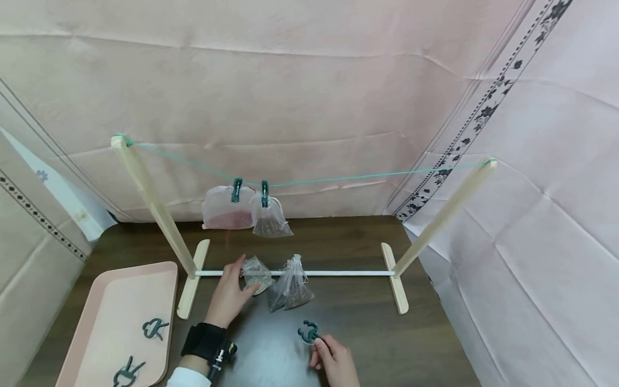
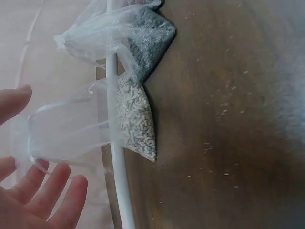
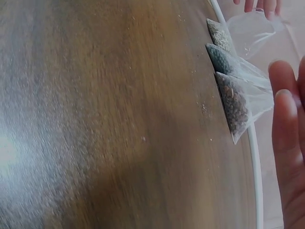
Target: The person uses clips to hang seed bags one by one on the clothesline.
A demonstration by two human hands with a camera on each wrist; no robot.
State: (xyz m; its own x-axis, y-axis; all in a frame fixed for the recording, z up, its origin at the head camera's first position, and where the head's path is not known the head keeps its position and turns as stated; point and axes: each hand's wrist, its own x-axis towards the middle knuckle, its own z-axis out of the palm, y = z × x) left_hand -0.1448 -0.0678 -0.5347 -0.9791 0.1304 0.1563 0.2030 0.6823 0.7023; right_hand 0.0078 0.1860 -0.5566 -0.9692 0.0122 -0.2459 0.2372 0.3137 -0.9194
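In the head view, the left hand [image 1: 229,295], fingers spread, is beside an organza pouch of pale pellets [image 1: 258,278] mid-worktop [image 1: 348,314], against a white rod [image 1: 348,273]; the right hand [image 1: 335,359] pinches a green clothes peg [image 1: 314,334] nearer the worktop's front edge. In the left wrist view, parted fingers surround the pouch's sheer top, contact unclear. In the right wrist view, a grey-filled pouch [image 3: 221,59] sits between it and a brown-filled pouch [image 3: 233,102].
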